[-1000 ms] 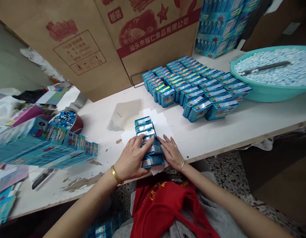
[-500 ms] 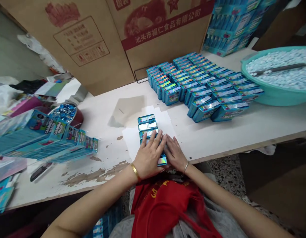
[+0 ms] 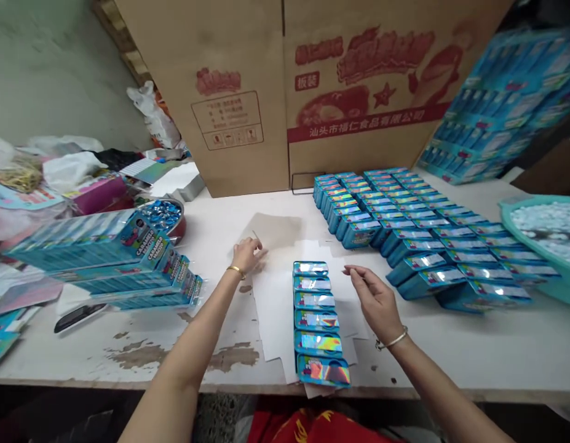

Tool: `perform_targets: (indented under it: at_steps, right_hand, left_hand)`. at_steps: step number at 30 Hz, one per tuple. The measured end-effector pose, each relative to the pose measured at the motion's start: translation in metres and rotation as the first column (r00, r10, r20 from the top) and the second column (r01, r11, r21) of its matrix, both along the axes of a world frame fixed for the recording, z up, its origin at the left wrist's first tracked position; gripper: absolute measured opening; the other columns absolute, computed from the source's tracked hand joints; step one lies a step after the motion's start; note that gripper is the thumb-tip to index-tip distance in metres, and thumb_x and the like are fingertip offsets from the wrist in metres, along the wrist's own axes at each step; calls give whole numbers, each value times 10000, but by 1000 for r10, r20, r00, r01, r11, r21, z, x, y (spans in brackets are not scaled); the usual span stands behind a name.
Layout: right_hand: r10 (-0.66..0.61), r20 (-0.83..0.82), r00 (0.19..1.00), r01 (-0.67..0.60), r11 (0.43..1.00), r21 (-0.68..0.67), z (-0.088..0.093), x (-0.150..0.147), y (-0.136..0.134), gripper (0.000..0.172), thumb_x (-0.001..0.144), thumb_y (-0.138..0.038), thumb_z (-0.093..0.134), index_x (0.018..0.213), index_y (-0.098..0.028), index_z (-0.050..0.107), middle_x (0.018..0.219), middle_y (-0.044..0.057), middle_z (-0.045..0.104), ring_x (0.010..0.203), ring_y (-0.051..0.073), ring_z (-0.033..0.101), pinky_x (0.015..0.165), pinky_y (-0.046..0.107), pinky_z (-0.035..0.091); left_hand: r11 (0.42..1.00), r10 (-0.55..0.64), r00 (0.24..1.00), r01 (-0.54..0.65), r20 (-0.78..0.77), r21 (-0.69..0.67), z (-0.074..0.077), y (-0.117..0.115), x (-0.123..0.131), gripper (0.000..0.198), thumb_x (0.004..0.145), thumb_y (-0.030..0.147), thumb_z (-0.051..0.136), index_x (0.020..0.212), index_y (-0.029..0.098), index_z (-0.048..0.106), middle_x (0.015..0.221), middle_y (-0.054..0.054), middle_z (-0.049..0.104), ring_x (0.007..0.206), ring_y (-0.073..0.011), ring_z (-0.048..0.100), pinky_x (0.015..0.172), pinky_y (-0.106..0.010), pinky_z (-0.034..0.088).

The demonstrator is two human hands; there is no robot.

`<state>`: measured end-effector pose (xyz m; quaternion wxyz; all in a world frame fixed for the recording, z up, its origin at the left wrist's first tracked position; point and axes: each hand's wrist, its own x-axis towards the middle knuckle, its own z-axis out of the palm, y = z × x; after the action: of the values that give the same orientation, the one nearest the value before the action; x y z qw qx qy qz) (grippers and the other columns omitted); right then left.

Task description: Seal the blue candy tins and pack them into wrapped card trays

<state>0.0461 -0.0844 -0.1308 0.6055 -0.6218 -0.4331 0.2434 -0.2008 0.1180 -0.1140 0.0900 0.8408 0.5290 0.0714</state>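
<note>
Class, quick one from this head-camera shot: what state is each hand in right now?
Left hand: loosely curled, holding nothing.
Right hand: open, holding nothing, beside the row of blue tins.

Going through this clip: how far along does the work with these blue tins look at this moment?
Looks done: a large block of blue tins stands in tidy rows on the table. In hand: a row of six tins lies on white paper, the left hand and right hand apart from it, holding nothing. Seemingly left: the teal basin holds a heap of white sweets.
</note>
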Motion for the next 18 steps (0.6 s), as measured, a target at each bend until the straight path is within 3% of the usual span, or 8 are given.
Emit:
perform_targets:
  at_steps: [3, 6, 10, 14, 18]
  right_hand:
    - [-7, -27, 1000, 5, 998, -70, -9, 0, -5, 336, 842, -503, 554, 965, -209, 658, 1020, 80, 679, 1005, 226, 609, 964, 414, 435]
    - [-51, -52, 997, 42, 987, -152, -18, 5, -18, 375, 793, -541, 592, 939, -205, 672, 1012, 88, 691, 1004, 244, 614, 965, 429, 438]
    - [-63, -99, 993, 39, 975, -220, -24, 9, -26, 422, 754, -573, 613, 927, -194, 677, 1007, 105, 700, 991, 264, 625, 948, 443, 456]
    - [4, -58, 998, -17, 971, -238, -23, 6, -30, 414, 764, -565, 605, 933, -194, 678, 1018, 103, 697, 1012, 270, 616, 965, 442, 442]
    - [32, 12, 999, -28, 971, -237, -24, 8, -41, 415, 771, -572, 587, 920, -196, 681, 1015, 100, 692, 1014, 270, 609, 973, 436, 435]
  left_hand:
    - [998, -20, 998, 16, -64, -60, -27, 34, -3, 267, 811, 454, 613, 888, 198, 607, 967, -62, 623, 979, -247, 549, 860, -378, 369]
    - [996, -65, 997, 62, -51, -65, -42, 46, -4, 200, 873, 399, 533, 919, 217, 603, 981, -49, 623, 980, -227, 548, 855, -363, 352]
    - [992, -111, 992, 107, -58, -67, -44, 50, -8, 197, 919, 338, 442, 949, 216, 593, 1011, -61, 614, 993, -224, 545, 863, -359, 346]
    - [986, -153, 986, 147, -67, -84, -41, 51, -11, 224, 872, 413, 523, 951, 211, 577, 1033, -64, 608, 1011, -229, 539, 863, -341, 363]
    - [992, -112, 991, 107, -71, -72, -38, 53, -7, 195, 916, 320, 426, 919, 207, 585, 1011, -74, 615, 999, -232, 548, 867, -349, 368]
